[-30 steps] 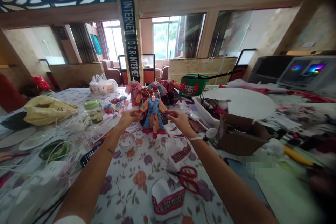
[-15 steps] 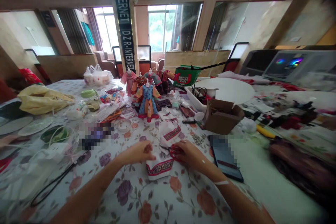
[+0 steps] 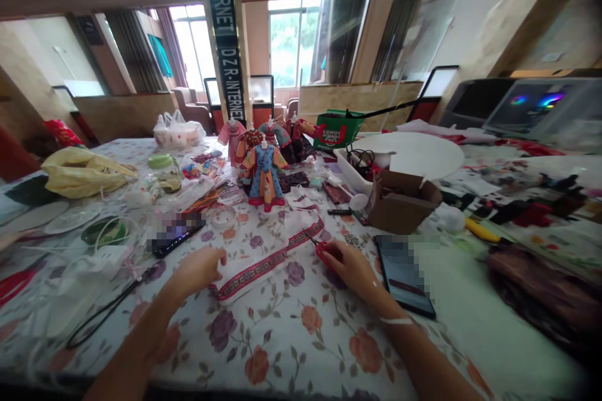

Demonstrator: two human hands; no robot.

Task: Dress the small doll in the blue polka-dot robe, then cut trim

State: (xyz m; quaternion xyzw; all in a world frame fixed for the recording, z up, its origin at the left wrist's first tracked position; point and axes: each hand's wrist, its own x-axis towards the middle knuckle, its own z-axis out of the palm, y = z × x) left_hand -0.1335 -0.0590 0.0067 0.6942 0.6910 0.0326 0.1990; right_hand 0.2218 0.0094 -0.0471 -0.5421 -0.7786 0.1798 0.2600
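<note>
A white fabric strip with a red and dark patterned border [image 3: 254,271] stretches diagonally over the flowered tablecloth. My left hand [image 3: 200,268] is closed at its left end, thumb and fingers pinching the white edge. In my right hand [image 3: 347,263] is a pair of scissors with red handles [image 3: 322,250], held at the strip's far right part. Their dark blades point up and left over the border. Beyond the strip stands a small doll-sized robe in blue and orange [image 3: 264,174], with several similar little robes behind it.
A phone [image 3: 404,276] lies right of my right hand, near an open cardboard box [image 3: 402,203]. To the left are a dark device [image 3: 176,235], a black cord loop [image 3: 106,313] and white cables. A lidded jar [image 3: 164,172] and a yellow bag [image 3: 84,172] sit farther back.
My left hand has moved left, drawing the bunched strip out into a long straight diagonal. My right hand with the scissors has shifted slightly right and away. The view has tilted a little.
</note>
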